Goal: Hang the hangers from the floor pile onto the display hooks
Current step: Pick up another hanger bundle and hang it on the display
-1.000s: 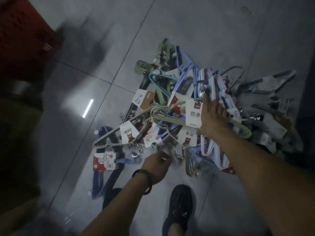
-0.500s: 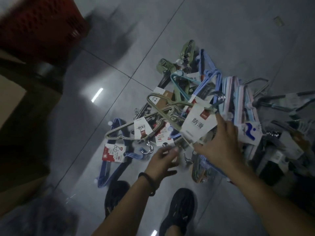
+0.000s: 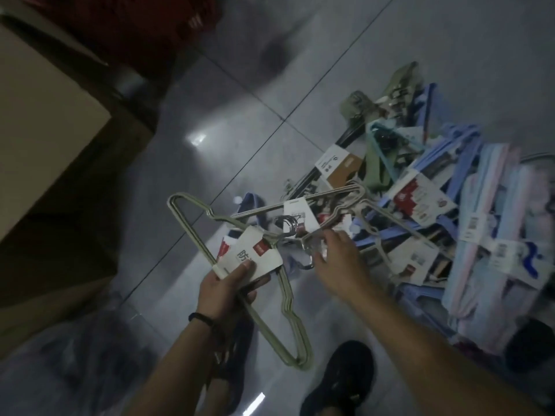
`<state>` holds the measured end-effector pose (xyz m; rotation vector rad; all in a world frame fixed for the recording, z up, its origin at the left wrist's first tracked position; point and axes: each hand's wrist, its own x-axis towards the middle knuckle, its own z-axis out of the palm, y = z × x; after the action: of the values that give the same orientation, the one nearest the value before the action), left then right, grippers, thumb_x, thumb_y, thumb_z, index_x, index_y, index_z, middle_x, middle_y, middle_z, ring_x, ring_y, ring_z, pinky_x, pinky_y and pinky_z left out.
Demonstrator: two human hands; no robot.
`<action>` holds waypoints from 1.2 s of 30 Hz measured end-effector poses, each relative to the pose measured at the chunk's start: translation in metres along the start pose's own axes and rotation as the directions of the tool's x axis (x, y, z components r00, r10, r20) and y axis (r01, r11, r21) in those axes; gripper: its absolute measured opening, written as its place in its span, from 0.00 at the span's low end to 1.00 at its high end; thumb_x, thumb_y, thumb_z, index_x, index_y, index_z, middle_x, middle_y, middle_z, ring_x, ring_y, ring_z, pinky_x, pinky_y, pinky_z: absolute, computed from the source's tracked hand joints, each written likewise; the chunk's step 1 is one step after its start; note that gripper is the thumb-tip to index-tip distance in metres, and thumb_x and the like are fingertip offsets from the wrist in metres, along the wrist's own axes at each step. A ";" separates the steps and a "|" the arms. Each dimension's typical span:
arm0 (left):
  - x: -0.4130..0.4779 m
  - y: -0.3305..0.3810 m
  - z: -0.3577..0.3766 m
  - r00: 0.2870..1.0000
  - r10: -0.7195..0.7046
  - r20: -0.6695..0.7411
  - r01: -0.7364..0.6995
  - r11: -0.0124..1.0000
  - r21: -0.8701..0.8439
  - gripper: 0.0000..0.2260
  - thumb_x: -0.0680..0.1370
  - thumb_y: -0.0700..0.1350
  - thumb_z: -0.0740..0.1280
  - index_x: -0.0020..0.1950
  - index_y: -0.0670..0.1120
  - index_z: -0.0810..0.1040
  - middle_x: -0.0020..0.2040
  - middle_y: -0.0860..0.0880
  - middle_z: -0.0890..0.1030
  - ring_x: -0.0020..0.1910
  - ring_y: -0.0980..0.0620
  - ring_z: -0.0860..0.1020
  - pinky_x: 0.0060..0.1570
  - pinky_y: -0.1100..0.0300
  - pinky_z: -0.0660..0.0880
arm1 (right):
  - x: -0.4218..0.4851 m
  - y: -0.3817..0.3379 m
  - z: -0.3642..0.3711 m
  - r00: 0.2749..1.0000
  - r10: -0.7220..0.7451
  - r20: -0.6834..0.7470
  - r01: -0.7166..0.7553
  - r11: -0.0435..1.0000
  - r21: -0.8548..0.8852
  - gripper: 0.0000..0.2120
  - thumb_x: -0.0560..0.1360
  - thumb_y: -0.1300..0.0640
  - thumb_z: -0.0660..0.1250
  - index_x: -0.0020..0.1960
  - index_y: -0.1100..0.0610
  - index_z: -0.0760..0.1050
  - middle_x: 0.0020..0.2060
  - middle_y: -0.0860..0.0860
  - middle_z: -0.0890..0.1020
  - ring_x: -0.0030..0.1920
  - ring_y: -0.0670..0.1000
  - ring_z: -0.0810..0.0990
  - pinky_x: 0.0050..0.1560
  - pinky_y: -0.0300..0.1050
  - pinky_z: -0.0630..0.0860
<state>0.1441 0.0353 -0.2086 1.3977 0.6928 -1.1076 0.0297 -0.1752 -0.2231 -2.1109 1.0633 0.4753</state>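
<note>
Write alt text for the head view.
The left hand grips a bundle of olive wire hangers by its white label card; the right hand pinches metal hooks beside the hanger pile on the grey tiled floor. A cardboard box stands left.

Floor: glossy grey tiles (image 3: 390,40) all around you, thin dark grout lines (image 3: 324,82) crossing diagonally.
Light: pretty dim where you are; one bright glare patch (image 3: 195,140) on the tile left of centre, and a smaller glint (image 3: 258,398) at the bottom edge.
Left side: big tan cardboard box (image 3: 45,121), lower face in shadow.
Upper left: something red and slatted (image 3: 144,28), too blurry to call.
</note>
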 end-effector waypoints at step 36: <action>-0.230 0.149 0.021 0.926 -0.157 0.344 0.115 0.983 0.141 0.30 0.85 0.65 0.55 0.71 0.43 0.79 0.64 0.32 0.81 0.54 0.36 0.83 0.47 0.45 0.83 | -0.172 -0.088 -0.312 0.937 -0.159 0.312 0.128 0.985 0.116 0.13 0.81 0.62 0.69 0.59 0.46 0.84 0.54 0.41 0.86 0.50 0.38 0.84 0.49 0.37 0.80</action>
<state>0.1865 0.0349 0.0634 1.2155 0.4731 -1.4870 0.0004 -0.2760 0.1285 -1.9291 0.7255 0.6569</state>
